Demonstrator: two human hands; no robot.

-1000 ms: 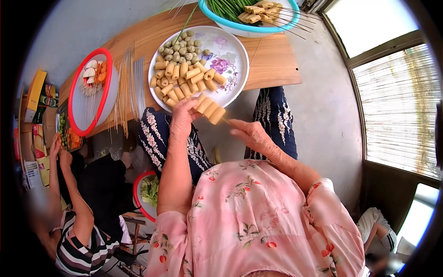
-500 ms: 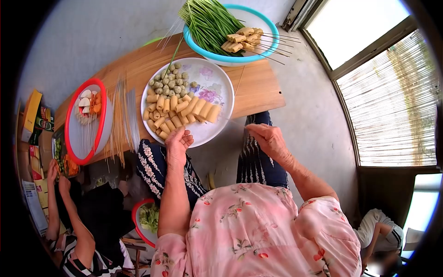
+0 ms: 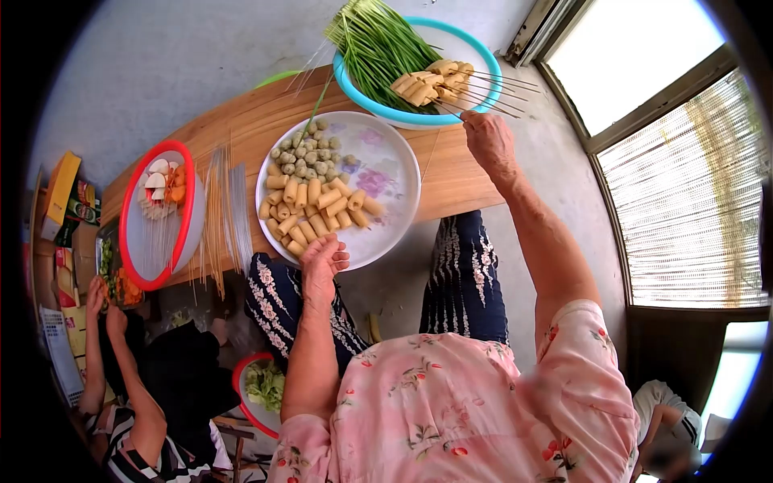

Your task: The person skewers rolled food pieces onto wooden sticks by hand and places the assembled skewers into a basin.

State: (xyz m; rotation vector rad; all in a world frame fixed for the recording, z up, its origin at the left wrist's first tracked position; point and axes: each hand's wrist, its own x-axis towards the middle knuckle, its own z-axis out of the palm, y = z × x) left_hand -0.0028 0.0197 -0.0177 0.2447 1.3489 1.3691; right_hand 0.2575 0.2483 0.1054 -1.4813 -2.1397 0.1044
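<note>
My right hand (image 3: 489,143) is at the near right rim of the turquoise-rimmed basin (image 3: 371,107). Its fingers pinch the end of a skewer (image 3: 450,108) whose tan tube-shaped pieces (image 3: 418,87) lie in the basin with other loaded skewers. At the lower rim of the white floral plate (image 3: 392,233), my left hand (image 3: 324,258) rests with loosely curled fingers, and nothing shows in them. Tan tube-shaped pieces (image 3: 312,208) fill the lower left of this plate, just above the left hand. Behind them lies a heap of grey-green balls (image 3: 310,153).
Long green stalks (image 3: 386,56) lie in the basin. On the wooden table (image 3: 455,173) are bare skewers (image 3: 216,217) and a red-rimmed basin (image 3: 190,233) with skewered food. A co-worker's hands (image 3: 107,306) are at far left. A red-rimmed tub of leaves (image 3: 264,385) stands below.
My right hand has moved up and right from beside the plate to the turquoise-rimmed basin. The skewer of tan pieces has gone from the plate's right side into it. My left hand stays by the plate.
</note>
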